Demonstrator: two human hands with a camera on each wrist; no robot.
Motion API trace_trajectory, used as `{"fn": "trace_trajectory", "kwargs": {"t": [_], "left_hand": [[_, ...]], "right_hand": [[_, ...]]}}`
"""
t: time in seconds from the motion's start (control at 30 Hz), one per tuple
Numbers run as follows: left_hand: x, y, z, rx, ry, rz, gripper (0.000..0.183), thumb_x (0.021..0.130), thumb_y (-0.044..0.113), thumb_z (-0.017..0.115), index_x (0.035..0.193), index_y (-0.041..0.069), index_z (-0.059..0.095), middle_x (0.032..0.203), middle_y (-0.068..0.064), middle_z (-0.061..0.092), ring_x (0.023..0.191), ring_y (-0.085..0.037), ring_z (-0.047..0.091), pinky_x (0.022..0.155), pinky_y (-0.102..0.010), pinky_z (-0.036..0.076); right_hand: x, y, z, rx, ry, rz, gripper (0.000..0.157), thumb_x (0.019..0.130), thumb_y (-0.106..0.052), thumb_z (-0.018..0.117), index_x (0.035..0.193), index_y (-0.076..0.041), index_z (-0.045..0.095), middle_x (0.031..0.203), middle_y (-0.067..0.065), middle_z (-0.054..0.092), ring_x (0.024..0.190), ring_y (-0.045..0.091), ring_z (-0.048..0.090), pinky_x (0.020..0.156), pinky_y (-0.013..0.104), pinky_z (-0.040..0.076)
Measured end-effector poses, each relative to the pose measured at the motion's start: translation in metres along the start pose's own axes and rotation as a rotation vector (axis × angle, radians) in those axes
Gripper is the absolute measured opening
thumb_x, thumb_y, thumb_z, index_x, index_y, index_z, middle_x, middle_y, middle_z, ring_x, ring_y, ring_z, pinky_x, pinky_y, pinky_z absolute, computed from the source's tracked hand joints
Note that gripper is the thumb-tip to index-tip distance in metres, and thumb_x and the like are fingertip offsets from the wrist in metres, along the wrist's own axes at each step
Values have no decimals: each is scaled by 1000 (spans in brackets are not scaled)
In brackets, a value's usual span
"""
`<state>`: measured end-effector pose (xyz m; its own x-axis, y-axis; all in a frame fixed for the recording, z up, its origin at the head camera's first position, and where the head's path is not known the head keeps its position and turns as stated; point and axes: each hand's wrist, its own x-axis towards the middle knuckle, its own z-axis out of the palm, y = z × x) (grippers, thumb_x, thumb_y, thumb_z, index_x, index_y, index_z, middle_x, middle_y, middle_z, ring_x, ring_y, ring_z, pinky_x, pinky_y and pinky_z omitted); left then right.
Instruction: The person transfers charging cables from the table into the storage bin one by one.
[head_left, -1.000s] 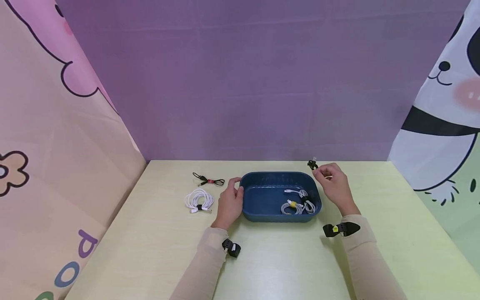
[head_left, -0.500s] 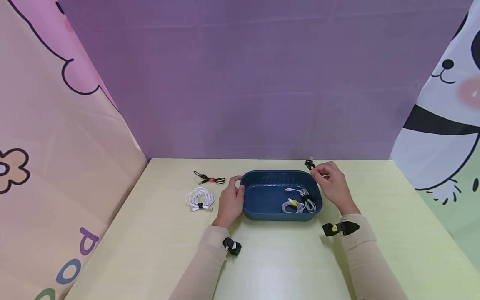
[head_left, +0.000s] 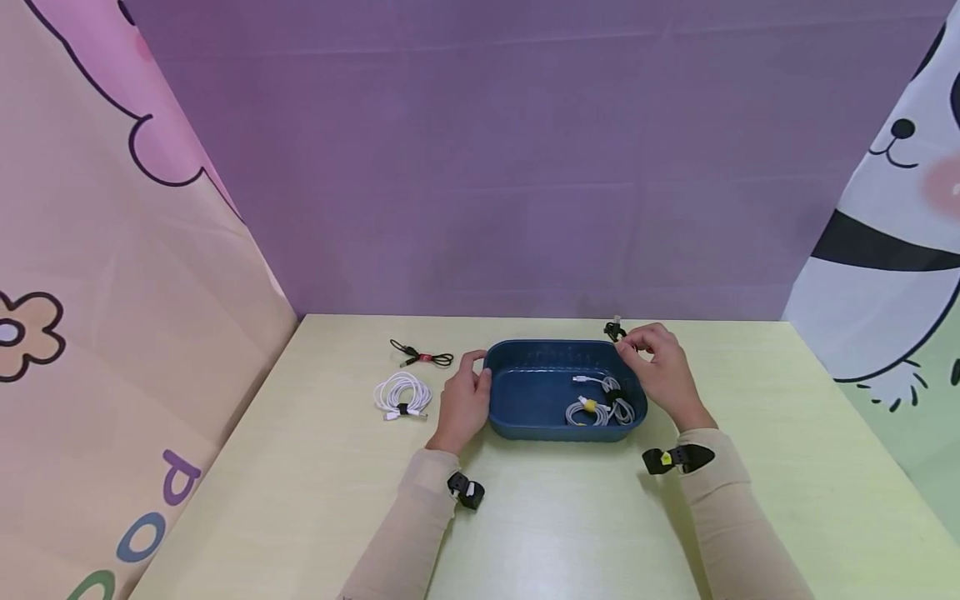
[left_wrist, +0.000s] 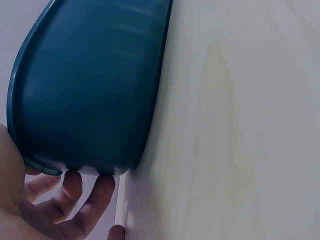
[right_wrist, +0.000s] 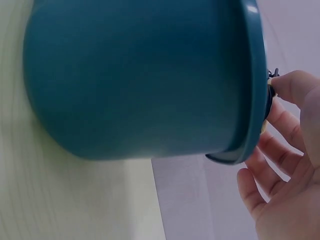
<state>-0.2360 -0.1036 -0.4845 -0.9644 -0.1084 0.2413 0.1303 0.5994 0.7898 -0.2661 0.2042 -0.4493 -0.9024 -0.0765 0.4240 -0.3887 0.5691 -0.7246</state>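
Note:
My left hand (head_left: 460, 406) holds the left end of a dark blue plastic bin (head_left: 525, 392); in the left wrist view its fingertips (left_wrist: 72, 182) touch the outer end wall. Between thumb and fingers, my right hand (head_left: 664, 371) pinches a bundled black cable (head_left: 614, 330) at the bin's far right corner. The right wrist view shows only part of that cable (right_wrist: 270, 100), beyond the rim. Inside the bin's right half lie two coiled pale cables, one with a yellow tie (head_left: 589, 406), the other with a black tie (head_left: 614, 397).
Left of the bin, a black cable with a red tie (head_left: 426, 358) lies on the pale table (head_left: 540, 517). A coiled white cable (head_left: 403, 393) with a black tie lies just nearer. A purple curtain (head_left: 480, 167) stands behind the table's back edge.
My right hand has moved slightly left with the black cable, bringing it closer to the bin's far right corner. The left hand stays on the bin, and the head view has shifted a little.

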Motion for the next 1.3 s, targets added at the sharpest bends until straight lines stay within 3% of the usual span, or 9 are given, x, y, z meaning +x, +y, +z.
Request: {"fn": "trace_trajectory", "kwargs": {"t": [0.17,0.57,1.3], "left_hand": [[-1,-2,0,-2,5,5,36,107,20,53,143,14,53,75,-4,58,58,-15,50,55,-29,40],[1,2,1,7,0,6,36,107,20,52,142,15,53,75,-5,58,59,-15,50,56,-29,40],[-1,2,-1,16,-3,-16,36,107,22,52,142,16,53,77,-5,58,60,-16,51,56,-29,39]], "right_hand": [[-1,-2,2,-11,-14,1,20,101,-18,64,102,0,69,117,17,59,109,32,52,94,49,42],[-1,-4,2,-7,-32,-26,16,100,-16,66,100,0,69,114,16,59,100,30,55,93,52,44],[-5,-12,10,-69,-126,-8,16,100,-16,67,101,0,70,123,18,58,113,37,54,100,58,46]]}}
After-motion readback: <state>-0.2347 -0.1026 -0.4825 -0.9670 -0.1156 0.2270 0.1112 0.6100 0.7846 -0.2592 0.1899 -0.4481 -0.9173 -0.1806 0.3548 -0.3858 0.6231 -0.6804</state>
